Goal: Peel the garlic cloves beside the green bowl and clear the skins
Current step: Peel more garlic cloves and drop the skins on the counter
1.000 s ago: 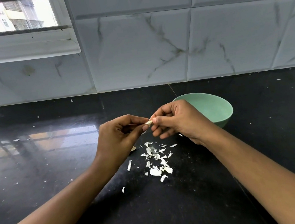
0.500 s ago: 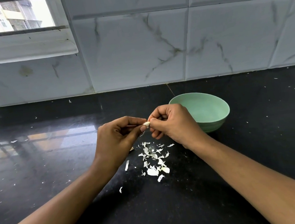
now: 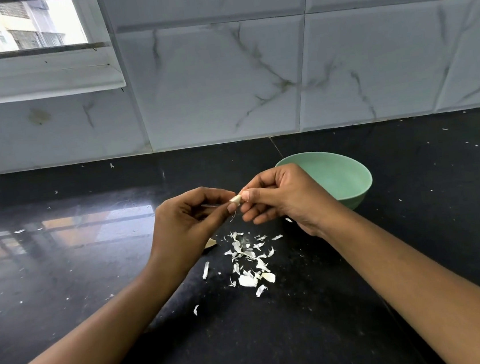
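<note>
Far to the left of the fingers and above them, a window [image 3: 15, 28] is set in the marble-patterned tiled wall [image 3: 221, 79]. Its light is mirrored in the glossy black counter [image 3: 64, 276].

The left hand [image 3: 190, 226] is held above the counter with its fingers curled inward, and the garlic clove [image 3: 235, 199] is pinched between its thumb tip and forefinger. A thin pale sliver is seen inside the curl of these fingers; what it is cannot be told. A pale fragment [image 3: 210, 243] is partly hidden below this hand, and whether it is clove or skin cannot be told.

The clove, small and cream-white, is located where the fingertips of both hands meet, clear of the counter. Beneath the fingertips and nearer the viewer, the skins [image 3: 249, 261] are scattered on the counter as a loose patch of white flakes, with a few strays to its left.

The right hand [image 3: 282, 198] is held level with the left. The other end of the clove is gripped between its thumb and forefinger, and the remaining fingers are curled loosely below.

The green bowl [image 3: 349, 181] is placed on the counter just behind and to the right of the right fingers, and its near-left rim is covered by that hand.
</note>
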